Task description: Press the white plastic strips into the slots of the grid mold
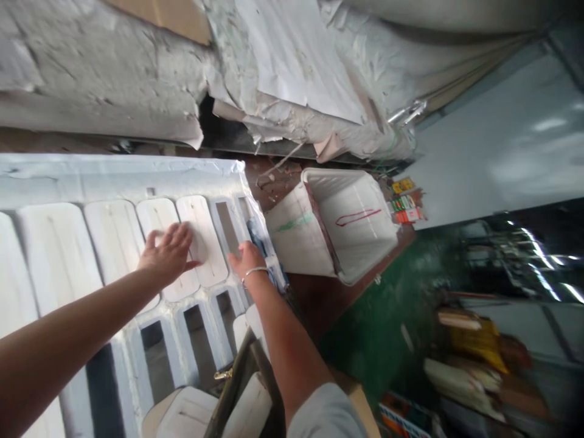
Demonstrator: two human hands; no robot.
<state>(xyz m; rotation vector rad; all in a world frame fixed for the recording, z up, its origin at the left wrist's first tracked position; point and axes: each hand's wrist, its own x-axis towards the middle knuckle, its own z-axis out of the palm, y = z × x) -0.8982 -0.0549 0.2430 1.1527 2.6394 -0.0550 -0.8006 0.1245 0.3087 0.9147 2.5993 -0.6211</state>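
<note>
My left hand [170, 248] lies open, fingers spread, across two white oblong pads with rounded corners: one pad [159, 213] and the pad to its right [207, 243]. Faint lines run down their middles. The pads lie in a row on a white slotted frame [130, 347]. My right hand [250, 263], a bracelet on its wrist, is at the frame's right end over a bare slot. Its fingers are curled in, and anything they may hold is hidden. Below my arms, more white pads [187, 413] sit beside and inside a dark-edged bag or holder [228, 389].
A white plastic bin [296, 237] lies tilted right of the frame. Torn whitish sheeting [137, 73] covers the structure behind. Small coloured boxes [406, 204] stand past the bin. Blurred stacks of goods [483, 359] are on the green floor [378, 328] at right.
</note>
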